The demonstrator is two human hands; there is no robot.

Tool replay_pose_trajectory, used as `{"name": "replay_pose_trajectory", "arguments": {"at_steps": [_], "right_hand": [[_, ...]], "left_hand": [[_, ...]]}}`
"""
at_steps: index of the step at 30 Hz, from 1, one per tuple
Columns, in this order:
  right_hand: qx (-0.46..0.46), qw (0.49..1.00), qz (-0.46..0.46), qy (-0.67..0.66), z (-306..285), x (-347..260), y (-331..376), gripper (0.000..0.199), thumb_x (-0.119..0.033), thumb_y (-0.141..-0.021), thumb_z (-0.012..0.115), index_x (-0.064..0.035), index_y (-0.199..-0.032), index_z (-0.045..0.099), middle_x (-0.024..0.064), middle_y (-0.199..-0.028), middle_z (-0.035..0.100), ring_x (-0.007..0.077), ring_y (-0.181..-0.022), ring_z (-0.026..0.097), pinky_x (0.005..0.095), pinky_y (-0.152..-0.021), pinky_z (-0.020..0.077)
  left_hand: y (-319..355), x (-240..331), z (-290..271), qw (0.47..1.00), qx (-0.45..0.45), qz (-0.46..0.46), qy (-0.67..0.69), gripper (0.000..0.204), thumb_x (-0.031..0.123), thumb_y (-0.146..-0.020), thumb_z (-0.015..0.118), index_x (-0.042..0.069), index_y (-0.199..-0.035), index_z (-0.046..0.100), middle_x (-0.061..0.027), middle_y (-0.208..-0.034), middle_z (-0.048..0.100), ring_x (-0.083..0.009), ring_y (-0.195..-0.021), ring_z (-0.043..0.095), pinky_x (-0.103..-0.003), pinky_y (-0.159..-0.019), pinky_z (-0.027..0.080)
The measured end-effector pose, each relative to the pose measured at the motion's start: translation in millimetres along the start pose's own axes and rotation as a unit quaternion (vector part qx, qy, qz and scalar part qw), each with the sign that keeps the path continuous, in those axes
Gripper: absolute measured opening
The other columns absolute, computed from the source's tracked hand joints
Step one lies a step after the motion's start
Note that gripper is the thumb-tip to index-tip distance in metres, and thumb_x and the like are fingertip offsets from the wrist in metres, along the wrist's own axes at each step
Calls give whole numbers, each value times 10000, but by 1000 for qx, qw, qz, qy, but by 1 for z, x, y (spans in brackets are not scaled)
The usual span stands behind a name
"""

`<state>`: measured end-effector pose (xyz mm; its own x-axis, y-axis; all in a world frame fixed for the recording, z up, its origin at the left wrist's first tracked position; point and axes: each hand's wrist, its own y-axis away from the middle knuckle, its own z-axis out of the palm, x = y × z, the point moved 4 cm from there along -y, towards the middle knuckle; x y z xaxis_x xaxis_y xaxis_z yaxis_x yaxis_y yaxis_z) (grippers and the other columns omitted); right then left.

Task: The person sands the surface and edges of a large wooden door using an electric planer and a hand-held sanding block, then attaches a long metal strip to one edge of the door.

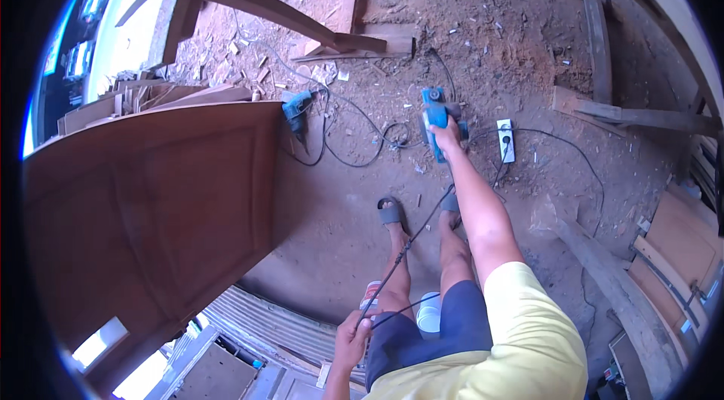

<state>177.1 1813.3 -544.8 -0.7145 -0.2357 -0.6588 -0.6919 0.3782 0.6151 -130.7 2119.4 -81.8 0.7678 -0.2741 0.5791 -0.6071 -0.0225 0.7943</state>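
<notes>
- Right hand point(448, 137): fingers wrap the handle of a blue power planer point(434, 115), probably for balance; it is ahead of the feet, whether lifted or grounded I cannot tell.
- Left hand point(351, 335): fingers pinch a dark cord point(405, 246) near the thigh, seemingly keeping slack controlled.
- Blue drill point(297, 109) sits beside a brown panel point(173, 204), away from both hands.

1. The right arm point(483, 208) stretches forward from the shoulder, almost straight, slanting a little inward.
2. At its end the right hand point(448, 139) is closed in a grip.
3. The left forearm point(338, 379) shows only briefly at the lower edge.
4. The left hand point(350, 335) sits closer to the body, fingers curled, well apart from the right.
</notes>
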Motion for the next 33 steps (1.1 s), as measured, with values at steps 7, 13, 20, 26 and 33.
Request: {"name": "replay_pose_trajectory", "arguments": {"at_steps": [7,13,20,26,33], "right_hand": [[-81,990,26,-116,120,-52,-109,711,-163,-904,789,-48,-1547,509,208,-1404,666,330,-1246,674,465,-1053,551],[-120,979,-9,-163,160,-38,-158,789,-105,-965,698,-25,-1667,348,221,-1568,550,337,-1385,583,459,-1148,482],[-186,936,-85,-286,142,-19,-105,736,-38,-985,673,-65,-1666,394,206,-1608,529,277,-1421,568,391,-1167,462],[-100,971,-57,211,64,84,-87,492,-136,-991,668,-202,-1477,631,107,-1525,623,387,-1348,628,485,-1112,528],[-118,770,-250,575,45,160,-107,553,-203,-1029,554,-294,-1574,550,0,-1561,527,295,-1366,523,486,-1084,455]], "left_hand": [[-123,-2,41,987,40,143,-68,312,218,-1128,526,8,-1221,737,-138,-1162,747,-255,-1007,696,-364,-887,539],[-190,-11,54,983,25,160,-92,289,190,-1113,529,20,-1242,724,-125,-1059,710,-281,-915,656,-396,-884,519],[-196,20,48,986,79,148,-24,334,216,-1128,512,-13,-1009,724,-159,-1167,781,-343,-1198,689,-403,-974,535],[-222,51,47,992,92,89,-8,519,396,-1170,458,-9,-917,661,-154,-1261,758,-288,-1261,654,-346,-911,543],[-236,-22,28,987,113,15,-114,233,162,-1103,589,27,-1213,743,-166,-1264,725,-333,-1152,673,-421,-1014,529]]}}
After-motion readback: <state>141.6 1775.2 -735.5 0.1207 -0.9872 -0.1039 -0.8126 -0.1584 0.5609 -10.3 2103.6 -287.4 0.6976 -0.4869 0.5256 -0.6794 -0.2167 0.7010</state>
